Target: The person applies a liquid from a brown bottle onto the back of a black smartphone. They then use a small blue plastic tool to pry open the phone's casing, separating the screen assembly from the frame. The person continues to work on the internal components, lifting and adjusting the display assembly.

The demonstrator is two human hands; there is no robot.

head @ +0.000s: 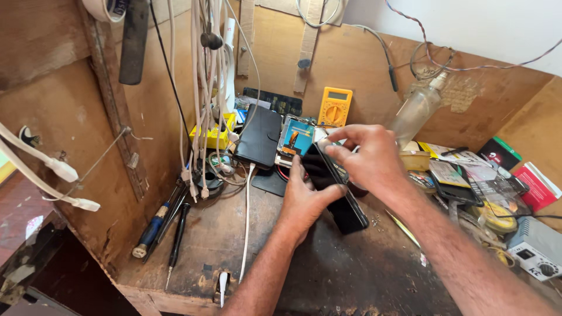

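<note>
My left hand (pixel 305 198) grips a black smartphone (pixel 345 210) from below and holds it tilted over the dark workbench (pixel 328 269). Over the phone's upper end my right hand (pixel 366 157) is closed, its fingertips pinching the top edge. What sits between those fingertips is too small to make out. Just behind the hands stands a phone with a lit blue screen (pixel 296 141), next to a black wallet case (pixel 260 136).
A yellow multimeter (pixel 334 106) leans on the back board. White cables (pixel 206 88) hang at the left above screwdrivers (pixel 153 228). A clear bottle (pixel 417 108), packets, tape rolls and a small grey unit (pixel 535 248) crowd the right side.
</note>
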